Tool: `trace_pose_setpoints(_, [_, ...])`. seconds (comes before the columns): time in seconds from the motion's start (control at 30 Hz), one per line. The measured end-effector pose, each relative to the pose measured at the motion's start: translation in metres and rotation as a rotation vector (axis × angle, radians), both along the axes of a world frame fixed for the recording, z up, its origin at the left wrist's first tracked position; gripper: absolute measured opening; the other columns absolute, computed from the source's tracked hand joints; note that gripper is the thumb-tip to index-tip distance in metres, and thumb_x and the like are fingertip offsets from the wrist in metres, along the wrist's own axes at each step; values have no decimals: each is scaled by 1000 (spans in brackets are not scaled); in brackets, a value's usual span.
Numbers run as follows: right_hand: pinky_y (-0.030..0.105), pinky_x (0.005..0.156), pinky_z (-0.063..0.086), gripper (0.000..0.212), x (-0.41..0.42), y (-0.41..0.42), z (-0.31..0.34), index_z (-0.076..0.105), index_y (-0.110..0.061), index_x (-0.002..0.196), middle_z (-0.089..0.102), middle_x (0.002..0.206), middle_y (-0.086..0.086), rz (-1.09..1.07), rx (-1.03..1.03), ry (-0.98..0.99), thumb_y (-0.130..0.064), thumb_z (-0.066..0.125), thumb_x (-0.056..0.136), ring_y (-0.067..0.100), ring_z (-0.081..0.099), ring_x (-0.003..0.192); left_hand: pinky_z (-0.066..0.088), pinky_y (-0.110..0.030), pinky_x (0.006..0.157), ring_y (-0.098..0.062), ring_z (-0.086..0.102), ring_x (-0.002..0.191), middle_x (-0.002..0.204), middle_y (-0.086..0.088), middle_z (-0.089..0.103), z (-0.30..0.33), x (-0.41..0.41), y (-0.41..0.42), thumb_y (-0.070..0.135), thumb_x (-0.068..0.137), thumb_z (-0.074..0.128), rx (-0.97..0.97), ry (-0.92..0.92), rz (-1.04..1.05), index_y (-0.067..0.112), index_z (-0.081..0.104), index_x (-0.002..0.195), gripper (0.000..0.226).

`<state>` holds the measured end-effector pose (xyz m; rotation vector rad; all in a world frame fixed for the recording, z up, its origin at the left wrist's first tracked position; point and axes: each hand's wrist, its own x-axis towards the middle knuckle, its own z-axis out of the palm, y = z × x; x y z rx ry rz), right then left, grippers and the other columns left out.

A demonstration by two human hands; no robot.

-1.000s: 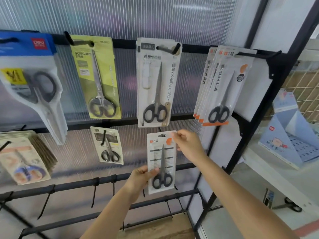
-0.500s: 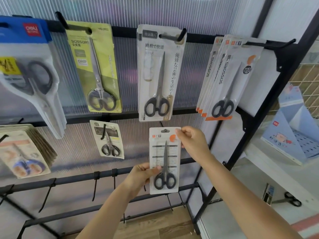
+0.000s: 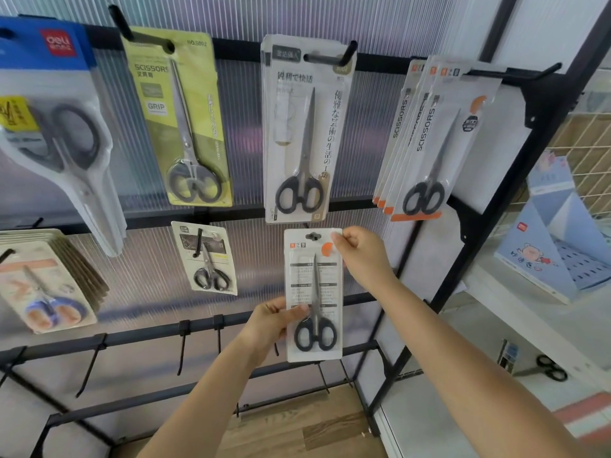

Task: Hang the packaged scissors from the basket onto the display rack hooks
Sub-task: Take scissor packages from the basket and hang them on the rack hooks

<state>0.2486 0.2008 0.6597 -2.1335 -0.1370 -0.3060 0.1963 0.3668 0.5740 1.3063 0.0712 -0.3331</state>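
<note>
You have two hands up – left hand (image 3: 269, 320), right hand (image 3: 358, 256) – on one scissors pack (image 3: 313, 294). Four hooks (image 3: 330, 57) carry packs along the top rail; one loose pair of scissors (image 3: 550, 371) lies on the shelf.

A ribbed translucent wall panel (image 3: 330, 21) fills twelve o'clock, catching soft daylight. Wood-grain floor (image 3: 297, 431) lies at six o'clock. At three o'clock, a white shelf (image 3: 529, 312) stands before a wire grid (image 3: 585, 160).

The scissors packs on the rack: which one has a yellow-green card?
The yellow-green pack, second from the left on the top rail, marked GRIP. The other packs there have blue, white or grey cards.
</note>
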Motion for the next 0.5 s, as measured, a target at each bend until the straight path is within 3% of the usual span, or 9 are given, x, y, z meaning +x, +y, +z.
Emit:
trace_pose_setpoints(0.1, [42,65,50,27,8,3,-5,57,-10,71,63,72,18,-6,35,30,-25,54,94,21,56,64,56,-26,68,-18,71,90,102,-4,73,-3,7,0,7,88,60,30,17,36,12,69,103,17])
trace_pose_setpoints(0.23, [52,73,53,25,23,9,-11,56,-17,71,67,79,16,-31,65,55,-30,55,93,30,64,76,52,-25,82,-14,67,98,107,-1,71,-7,25,-1,16,90,61,136,18,84,15,68,106,17])
trace_pose_setpoints(0.33, [50,79,54,16,35,12,-11,64,-20,86,70,85,1,-24,93,75,-33,56,92,21,66,83,45,-28,90,-14,63,103,110,1,69,-11,38,3,27,92,59,243,4,120,14,65,113,26])
trace_pose_setpoints(0.4, [41,83,54,20,43,14,-10,66,-15,102,67,87,-10,-21,83,83,-31,55,94,14,64,87,46,-25,83,-12,62,97,106,1,68,-13,46,6,29,94,56,285,5,151,12,64,111,25])
trace_pose_setpoints(0.43, [38,84,52,21,47,15,-10,65,-14,106,65,87,-11,-22,71,81,-29,55,94,12,63,86,46,-23,78,-11,61,92,103,1,68,-15,51,7,29,95,55,307,6,166,12,65,109,24])
trace_pose_setpoints(0.5, [35,83,51,20,54,18,-11,64,-14,107,65,90,-8,-28,55,77,-26,55,94,12,61,85,47,-26,81,-16,61,93,102,-3,68,-17,61,10,29,95,53,347,10,181,11,65,108,25])
